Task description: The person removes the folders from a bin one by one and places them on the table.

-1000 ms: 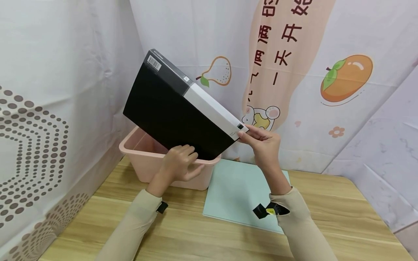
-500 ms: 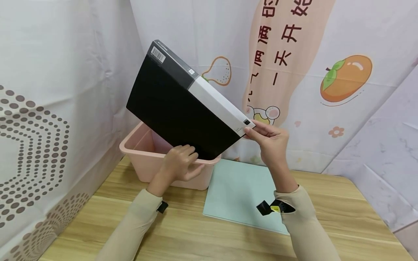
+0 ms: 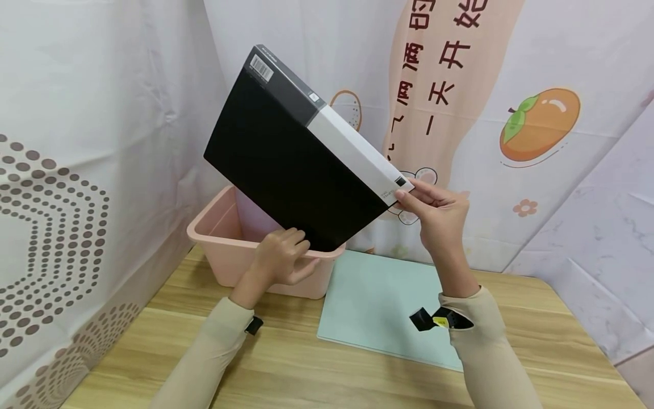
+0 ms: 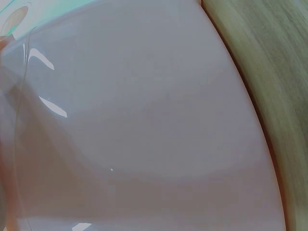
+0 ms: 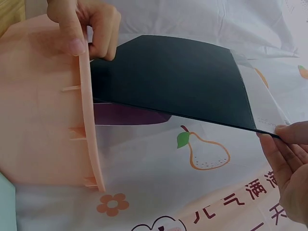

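My right hand (image 3: 443, 218) pinches the lower corner of a black file folder (image 3: 291, 170) with a white and grey spine. The folder is tilted, its far top corner raised, its lower edge inside the mouth of a pink plastic bin (image 3: 311, 278). My left hand (image 3: 280, 255) grips the bin's near rim, fingers curled over it and thumb outside, as the right wrist view shows. There, something purple (image 5: 130, 114) also shows beyond the rim, below the folder. The left wrist view is filled by the bin's smooth wall (image 4: 144, 120).
A flat pale-green folder or board (image 3: 378, 307) lies on the wooden table (image 3: 317, 380), right of the bin. Printed white curtains (image 3: 511, 216) hang behind and at the left side.
My right hand has moved up and to the right with the black folder, which has risen further out of the bin. My left hand and the bin have stayed in place.
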`<state>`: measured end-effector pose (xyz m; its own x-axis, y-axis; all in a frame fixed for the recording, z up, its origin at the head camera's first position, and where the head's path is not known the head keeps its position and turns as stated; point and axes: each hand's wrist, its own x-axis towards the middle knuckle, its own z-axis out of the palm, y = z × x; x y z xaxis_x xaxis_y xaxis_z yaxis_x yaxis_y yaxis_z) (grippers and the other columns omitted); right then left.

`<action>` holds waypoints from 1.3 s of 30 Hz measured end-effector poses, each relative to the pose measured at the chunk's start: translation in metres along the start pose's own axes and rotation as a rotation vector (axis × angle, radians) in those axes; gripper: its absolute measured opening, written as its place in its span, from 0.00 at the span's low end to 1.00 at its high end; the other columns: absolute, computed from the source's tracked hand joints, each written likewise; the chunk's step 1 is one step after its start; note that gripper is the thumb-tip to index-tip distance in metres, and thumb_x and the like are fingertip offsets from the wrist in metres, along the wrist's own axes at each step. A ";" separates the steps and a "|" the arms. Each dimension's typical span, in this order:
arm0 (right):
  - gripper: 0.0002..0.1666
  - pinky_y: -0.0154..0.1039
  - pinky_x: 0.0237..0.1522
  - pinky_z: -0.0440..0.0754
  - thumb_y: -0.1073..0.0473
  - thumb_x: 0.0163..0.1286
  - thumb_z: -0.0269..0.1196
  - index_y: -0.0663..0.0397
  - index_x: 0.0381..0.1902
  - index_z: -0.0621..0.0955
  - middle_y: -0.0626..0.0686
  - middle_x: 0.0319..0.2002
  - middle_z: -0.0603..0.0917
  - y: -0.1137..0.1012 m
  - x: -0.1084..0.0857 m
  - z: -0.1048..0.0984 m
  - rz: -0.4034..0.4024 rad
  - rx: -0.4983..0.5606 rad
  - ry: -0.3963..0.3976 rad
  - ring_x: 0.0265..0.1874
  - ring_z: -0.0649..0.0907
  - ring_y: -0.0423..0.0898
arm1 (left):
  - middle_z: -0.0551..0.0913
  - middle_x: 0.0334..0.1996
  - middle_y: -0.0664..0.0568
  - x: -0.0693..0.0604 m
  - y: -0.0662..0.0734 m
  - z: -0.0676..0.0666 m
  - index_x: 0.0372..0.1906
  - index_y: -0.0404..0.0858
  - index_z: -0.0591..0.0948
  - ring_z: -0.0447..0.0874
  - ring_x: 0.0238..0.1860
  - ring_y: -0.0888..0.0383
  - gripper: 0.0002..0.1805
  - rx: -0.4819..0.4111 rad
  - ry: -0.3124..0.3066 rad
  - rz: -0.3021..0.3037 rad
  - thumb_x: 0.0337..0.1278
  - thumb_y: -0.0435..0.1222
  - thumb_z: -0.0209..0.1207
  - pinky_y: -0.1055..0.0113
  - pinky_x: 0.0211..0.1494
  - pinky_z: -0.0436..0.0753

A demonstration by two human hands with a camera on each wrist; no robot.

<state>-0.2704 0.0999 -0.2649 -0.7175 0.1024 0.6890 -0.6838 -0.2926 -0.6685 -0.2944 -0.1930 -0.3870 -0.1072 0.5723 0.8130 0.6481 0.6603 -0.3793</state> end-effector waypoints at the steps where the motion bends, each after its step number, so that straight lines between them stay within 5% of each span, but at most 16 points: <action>1: 0.16 0.39 0.32 0.89 0.83 0.51 0.71 0.69 0.38 0.89 0.54 0.28 0.91 -0.001 0.001 0.000 -0.002 0.002 0.003 0.25 0.90 0.44 | 0.76 0.18 0.50 0.000 0.000 0.000 0.15 0.40 0.74 0.67 0.17 0.58 0.31 0.000 -0.003 -0.001 0.70 0.55 0.42 0.69 0.17 0.69; 28: 0.17 0.42 0.26 0.87 0.90 0.48 0.66 0.86 0.39 0.83 0.65 0.28 0.89 -0.050 0.020 -0.030 -0.090 0.111 0.107 0.23 0.90 0.51 | 0.73 0.17 0.51 0.004 0.001 -0.001 0.15 0.40 0.73 0.68 0.18 0.56 0.29 -0.020 0.010 0.019 0.70 0.53 0.44 0.68 0.19 0.69; 39: 0.17 0.41 0.29 0.87 0.92 0.48 0.64 0.83 0.38 0.84 0.61 0.27 0.90 -0.061 0.013 -0.053 -0.095 0.076 -0.002 0.22 0.89 0.48 | 0.71 0.16 0.53 0.002 0.000 -0.002 0.15 0.40 0.71 0.65 0.16 0.58 0.29 -0.013 0.008 0.014 0.70 0.53 0.43 0.69 0.18 0.65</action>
<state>-0.2447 0.1699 -0.2299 -0.6497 0.1316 0.7487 -0.7364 -0.3532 -0.5770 -0.2937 -0.1930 -0.3847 -0.0920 0.5769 0.8116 0.6591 0.6462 -0.3847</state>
